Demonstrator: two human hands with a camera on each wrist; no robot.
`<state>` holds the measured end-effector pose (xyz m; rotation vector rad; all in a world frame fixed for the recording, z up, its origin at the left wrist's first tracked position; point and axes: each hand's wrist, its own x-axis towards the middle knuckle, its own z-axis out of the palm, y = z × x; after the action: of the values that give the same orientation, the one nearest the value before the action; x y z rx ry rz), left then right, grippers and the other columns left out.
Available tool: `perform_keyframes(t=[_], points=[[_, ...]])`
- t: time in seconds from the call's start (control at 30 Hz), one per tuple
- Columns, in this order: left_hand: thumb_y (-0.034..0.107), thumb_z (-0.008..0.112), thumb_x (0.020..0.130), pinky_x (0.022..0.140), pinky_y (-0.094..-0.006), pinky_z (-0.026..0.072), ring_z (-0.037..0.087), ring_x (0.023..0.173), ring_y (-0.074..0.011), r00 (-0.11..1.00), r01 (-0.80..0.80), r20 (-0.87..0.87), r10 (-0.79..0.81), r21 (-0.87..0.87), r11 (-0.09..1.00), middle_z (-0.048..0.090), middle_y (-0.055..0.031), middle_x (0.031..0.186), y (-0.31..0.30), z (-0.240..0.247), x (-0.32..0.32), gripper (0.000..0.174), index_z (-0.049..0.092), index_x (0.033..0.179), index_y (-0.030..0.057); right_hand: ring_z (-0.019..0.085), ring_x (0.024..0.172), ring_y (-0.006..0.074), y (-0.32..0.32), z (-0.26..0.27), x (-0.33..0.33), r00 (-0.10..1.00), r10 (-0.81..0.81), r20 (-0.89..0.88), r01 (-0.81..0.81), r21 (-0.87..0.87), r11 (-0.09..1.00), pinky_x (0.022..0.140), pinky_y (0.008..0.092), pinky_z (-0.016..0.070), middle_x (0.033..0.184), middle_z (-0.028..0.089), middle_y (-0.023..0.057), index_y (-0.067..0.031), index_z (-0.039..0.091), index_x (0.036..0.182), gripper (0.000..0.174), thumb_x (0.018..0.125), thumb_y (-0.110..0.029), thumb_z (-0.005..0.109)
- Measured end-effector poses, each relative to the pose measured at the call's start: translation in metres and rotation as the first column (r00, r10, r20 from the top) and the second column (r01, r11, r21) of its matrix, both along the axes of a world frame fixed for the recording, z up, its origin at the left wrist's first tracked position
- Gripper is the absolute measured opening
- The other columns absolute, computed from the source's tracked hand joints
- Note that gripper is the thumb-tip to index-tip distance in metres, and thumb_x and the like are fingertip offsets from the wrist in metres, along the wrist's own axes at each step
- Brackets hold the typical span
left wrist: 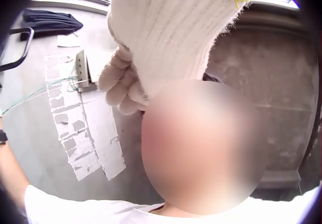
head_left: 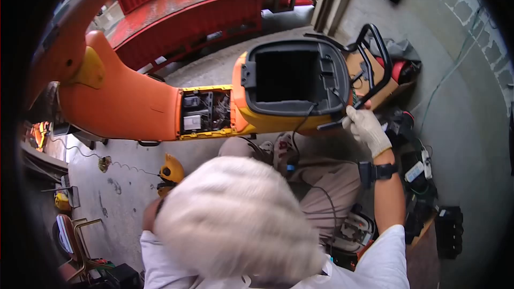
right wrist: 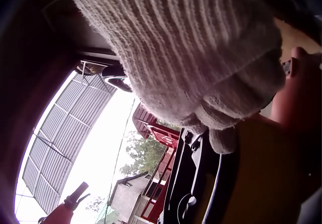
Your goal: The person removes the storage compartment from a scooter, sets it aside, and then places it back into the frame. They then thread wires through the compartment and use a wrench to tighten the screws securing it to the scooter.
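Note:
My right hand (head_left: 367, 128), in a knitted white glove, grips the near arm of a black tubular rear rack (head_left: 384, 53) at the tail of an orange scooter (head_left: 128, 96). In the right wrist view the gloved right hand (right wrist: 216, 78) has its fingers bent downward. Raised close to the head camera, my gloved left hand (head_left: 235, 214) covers much of the lower picture. The left wrist view shows this left hand (left wrist: 161, 38) beside the face, its fingers (left wrist: 118, 78) curled with nothing visible in them. A black-rimmed storage bucket (head_left: 326, 104) stands uncovered in the scooter's body.
Wiring and a battery (head_left: 191, 122) show in the opening ahead of the bucket. A yellow-orange panel (head_left: 171, 168) lies on the floor at left. Behind the scooter is a red truck bed (head_left: 187, 24). A cardboard box (head_left: 357, 64) and power strip (head_left: 426, 163) are near the right wall.

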<state>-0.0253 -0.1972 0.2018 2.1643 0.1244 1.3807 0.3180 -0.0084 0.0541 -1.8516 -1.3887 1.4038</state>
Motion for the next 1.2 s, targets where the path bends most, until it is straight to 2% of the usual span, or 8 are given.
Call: perform_keyframes(t=[0.17, 0.33, 0.43, 0.63, 0.7, 0.87, 1.07, 1.2], points=[[-0.005, 0.067, 0.081, 0.08, -0.0456, 0.0572, 0.07, 0.088, -0.035, 0.678, -0.671, -0.274, 0.682, 0.147, 0.727, 0.073, -0.0118, 0.097, 0.126, -0.129, 0.007, 0.031, 0.071, 0.109, 0.0061, 0.04, 0.042, 0.008, -0.01, -0.004, -0.003, 0.998, 0.042, -0.053, -0.041, 0.026, 0.999, 0.04, 0.0248, 0.0315, 0.056, 0.046, -0.004, -0.0088, 0.064, 0.077, 0.055, 0.105, -0.055, 0.053], [0.016, 0.066, 0.09, 0.081, -0.0462, 0.0533, 0.069, 0.084, -0.0342, 0.488, -0.794, -0.451, 0.747, 0.126, 0.595, 0.071, -0.0126, 0.086, 0.181, -0.208, 0.008, 0.013, 0.07, 0.099, 0.0077, 0.041, 0.04, 0.0091, -0.024, -0.034, -0.04, 0.916, -0.124, -0.382, 0.101, -0.082, 0.992, 0.036, 0.0221, 0.0335, 0.059, 0.052, -0.0009, -0.011, 0.061, 0.088, 0.048, 0.108, -0.053, 0.049], [0.03, 0.06, 0.097, 0.08, -0.0438, 0.0517, 0.069, 0.072, -0.0332, 0.337, -0.803, -0.57, 0.749, 0.242, 0.545, 0.069, -0.0115, 0.071, 0.182, -0.209, 0.018, 0.026, 0.069, 0.082, 0.0101, 0.051, 0.051, 0.0109, -0.022, -0.042, -0.088, 0.587, -0.397, -0.706, 0.226, -0.328, 0.917, 0.043, 0.0227, 0.0409, 0.072, 0.059, -0.0007, -0.0148, 0.06, 0.093, 0.043, 0.11, -0.051, 0.045], [0.032, 0.06, 0.097, 0.078, -0.0432, 0.0515, 0.07, 0.069, -0.0305, 0.287, -0.817, -0.531, 0.797, 0.299, 0.493, 0.069, -0.01, 0.069, 0.182, -0.215, 0.017, 0.029, 0.068, 0.076, 0.0137, 0.066, 0.067, 0.0156, 0.013, -0.029, -0.154, 0.341, -0.442, -0.829, 0.31, -0.345, 0.886, 0.052, 0.0268, 0.0541, 0.091, 0.072, 0.0063, -0.0142, 0.06, 0.1, 0.037, 0.114, -0.04, 0.037], [0.03, 0.06, 0.096, 0.077, -0.0432, 0.0516, 0.069, 0.068, -0.0303, 0.329, -0.816, -0.539, 0.776, 0.252, 0.521, 0.069, -0.0091, 0.07, 0.183, -0.219, 0.021, 0.025, 0.069, 0.076, 0.0156, 0.059, 0.063, 0.0116, 0.01, -0.03, -0.149, 0.33, -0.321, -0.888, 0.219, -0.259, 0.941, 0.048, 0.0239, 0.0469, 0.087, 0.068, 0.0035, -0.0138, 0.061, 0.1, 0.036, 0.113, -0.039, 0.039], [0.026, 0.063, 0.094, 0.07, -0.0464, 0.0497, 0.067, 0.065, -0.0308, 0.31, -0.834, -0.417, 0.854, 0.313, 0.455, 0.068, -0.0086, 0.067, 0.178, -0.214, 0.023, 0.019, 0.069, 0.079, 0.0149, 0.05, 0.048, 0.0082, -0.056, -0.012, -0.109, 0.765, -0.034, -0.643, 0.086, 0.05, 0.995, 0.044, 0.022, 0.0396, 0.068, 0.061, 0.0027, -0.0053, 0.065, 0.11, 0.028, 0.111, -0.029, 0.049], [0.022, 0.066, 0.092, 0.073, -0.0441, 0.0508, 0.066, 0.065, -0.0281, 0.369, -0.842, -0.224, 0.902, 0.33, 0.426, 0.068, -0.0071, 0.071, 0.18, -0.219, 0.027, 0.01, 0.069, 0.088, 0.0125, 0.056, 0.062, 0.0084, -0.027, -0.043, -0.017, 0.979, -0.112, -0.169, 0.164, 0.33, 0.93, 0.063, 0.0272, 0.0454, 0.068, 0.064, -0.0009, -0.0043, 0.075, 0.08, 0.043, 0.105, -0.035, 0.058], [0.021, 0.065, 0.092, 0.074, -0.0444, 0.0506, 0.066, 0.067, -0.0289, 0.354, -0.842, -0.215, 0.91, 0.35, 0.41, 0.069, -0.0083, 0.073, 0.178, -0.218, 0.028, 0.011, 0.07, 0.088, 0.0119, 0.071, 0.079, 0.0227, 0.0, -0.017, 0.008, 0.984, 0.026, 0.177, -0.097, 0.403, 0.91, 0.082, 0.0378, 0.0531, 0.08, 0.076, 0.0103, -0.0026, 0.076, 0.077, 0.05, 0.104, -0.04, 0.058]])
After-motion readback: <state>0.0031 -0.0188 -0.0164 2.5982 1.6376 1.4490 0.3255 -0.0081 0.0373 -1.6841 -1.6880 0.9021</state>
